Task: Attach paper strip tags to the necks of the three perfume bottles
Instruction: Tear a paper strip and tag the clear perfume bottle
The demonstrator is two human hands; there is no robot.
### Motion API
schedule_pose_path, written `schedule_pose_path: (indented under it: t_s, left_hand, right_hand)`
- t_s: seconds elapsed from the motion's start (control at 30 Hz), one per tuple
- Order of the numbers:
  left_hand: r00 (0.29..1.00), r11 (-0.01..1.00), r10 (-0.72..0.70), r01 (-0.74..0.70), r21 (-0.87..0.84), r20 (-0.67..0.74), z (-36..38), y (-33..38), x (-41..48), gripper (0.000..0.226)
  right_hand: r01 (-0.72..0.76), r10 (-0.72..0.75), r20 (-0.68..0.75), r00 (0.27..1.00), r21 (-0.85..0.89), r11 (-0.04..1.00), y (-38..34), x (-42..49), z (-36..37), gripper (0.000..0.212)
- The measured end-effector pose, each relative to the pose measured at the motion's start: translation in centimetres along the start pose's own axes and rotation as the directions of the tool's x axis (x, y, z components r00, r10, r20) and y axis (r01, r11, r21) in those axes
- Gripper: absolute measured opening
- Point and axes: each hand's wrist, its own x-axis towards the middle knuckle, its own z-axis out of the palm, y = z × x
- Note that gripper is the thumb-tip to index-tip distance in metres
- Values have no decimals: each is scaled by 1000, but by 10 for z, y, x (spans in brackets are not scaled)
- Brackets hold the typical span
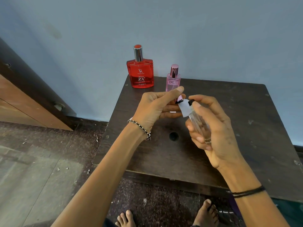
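One clear bottle point(199, 123); white strip point(184, 108) at neck

Head-worn view, close, down onto table point(246, 128)

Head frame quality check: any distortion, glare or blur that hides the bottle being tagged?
Head view: wide-angle bowing curves the table edges and leans the wooden panel at left; light is soft, without hard shadows or glare; the label on the red bottle reads sharp; the clear bottle in the right hand is hard to outline, being transparent against the fingers; the paper strip is distinct.
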Motion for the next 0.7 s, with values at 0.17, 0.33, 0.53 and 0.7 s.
schedule_pose_path:
  t_s: [0.17,0.33,0.53,0.7]
  left_hand:
    - [1000,1000,-19,19,9,25,0,0,-1,33]
    - [998,999,-42,41,31,45,-1,-1,-2,34]
    - [994,996,-91,89,29,61,-1,-1,-4,29]
    - [989,991,-131,131,0,67,-1,-2,-4,32]
  right_hand:
    - [26,-45,-82,996,-220,975,8,1,0,14]
    - [37,-76,-88,993,-377,926,12,1,-2,13]
    - [37,-104,-108,989,-498,866,18,1,-2,16]
    - [45,-157,-141,977,-586,809,23,0,-2,16]
